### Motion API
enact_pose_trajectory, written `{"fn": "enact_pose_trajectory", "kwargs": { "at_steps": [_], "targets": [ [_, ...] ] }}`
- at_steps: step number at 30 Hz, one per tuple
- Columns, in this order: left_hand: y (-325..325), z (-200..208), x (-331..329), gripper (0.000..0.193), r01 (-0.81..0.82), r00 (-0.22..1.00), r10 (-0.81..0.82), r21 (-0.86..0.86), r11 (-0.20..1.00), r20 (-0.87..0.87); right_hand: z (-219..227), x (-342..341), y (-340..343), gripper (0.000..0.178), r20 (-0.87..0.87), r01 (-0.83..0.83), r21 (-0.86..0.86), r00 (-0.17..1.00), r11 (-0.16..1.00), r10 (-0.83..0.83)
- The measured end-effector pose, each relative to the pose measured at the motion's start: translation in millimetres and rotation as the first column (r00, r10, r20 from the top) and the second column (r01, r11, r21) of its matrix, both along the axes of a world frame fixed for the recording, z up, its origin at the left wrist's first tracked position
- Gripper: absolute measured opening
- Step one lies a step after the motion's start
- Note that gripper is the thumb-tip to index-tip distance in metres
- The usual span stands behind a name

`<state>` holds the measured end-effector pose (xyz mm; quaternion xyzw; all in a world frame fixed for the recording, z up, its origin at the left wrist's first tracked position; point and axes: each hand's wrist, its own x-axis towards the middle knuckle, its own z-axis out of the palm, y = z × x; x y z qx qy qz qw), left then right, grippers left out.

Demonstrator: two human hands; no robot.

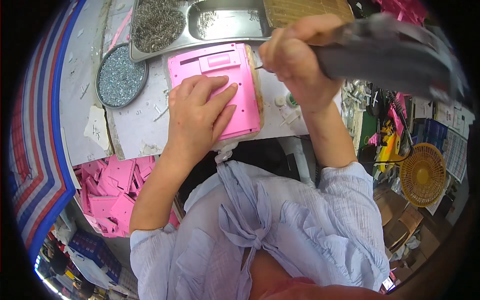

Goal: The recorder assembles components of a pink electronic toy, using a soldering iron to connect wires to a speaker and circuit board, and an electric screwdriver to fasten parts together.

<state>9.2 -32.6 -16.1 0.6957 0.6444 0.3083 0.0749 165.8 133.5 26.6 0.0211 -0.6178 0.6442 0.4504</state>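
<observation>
One electric screwdriver, blurred, looms nearest the lens, clamped in the grip of the right hand, its bit near one pink plastic panel at the tabletop edge. The left hand lies flat on it, fingers slightly apart; screw-driving seems in hand, calling for alignment over a hole. One dish and one metal tray hold uncountable small parts.

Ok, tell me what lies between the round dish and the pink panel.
White tabletop separates dish and panel in the head view, with small loose pieces near the lower end.
</observation>
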Motion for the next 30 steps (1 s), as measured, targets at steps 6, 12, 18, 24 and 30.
{"fn": "enact_pose_trajectory", "kwargs": {
  "at_steps": [6, 12, 18, 24, 30],
  "targets": [
    [0.6, 0.5, 0.6, 0.033, 0.004, 1.0, -0.004, -0.004, 1.0, 0.014, -18.2, -9.2, -6.8, 0.011, 0.158, 0.122, 0.033, 0.979, 0.992, -0.126],
    [-3.8, -4.4, 0.4, 0.032, -0.022, 0.999, 0.022, 0.009, 1.0, 0.04, 2.2, 12.4, -29.9, 0.012, 0.232, 0.097, 0.034, 0.967, 0.995, -0.102],
    [4.0, -4.6, 0.5, 0.034, 0.025, 0.999, -0.025, 0.022, 0.999, 0.036, -15.8, 33.7, -55.0, 0.024, 0.295, 0.138, -0.034, 0.948, 0.99, -0.122],
    [31.2, -18.7, -40.9, 0.045, -0.171, 0.97, 0.19, 0.127, 0.977, -0.152, 31.3, 14.3, -52.0, 0.019, 0.11, 0.092, -0.025, 0.99, 0.995, -0.089],
    [-19.8, 29.3, -60.7, 0.041, -0.106, 0.993, 0.116, 0.344, 0.933, -0.009, 61.5, 30.5, -9.9, 0.022, 0.032, -0.109, -0.026, 0.993, 0.994, 0.11]
  ]
}}
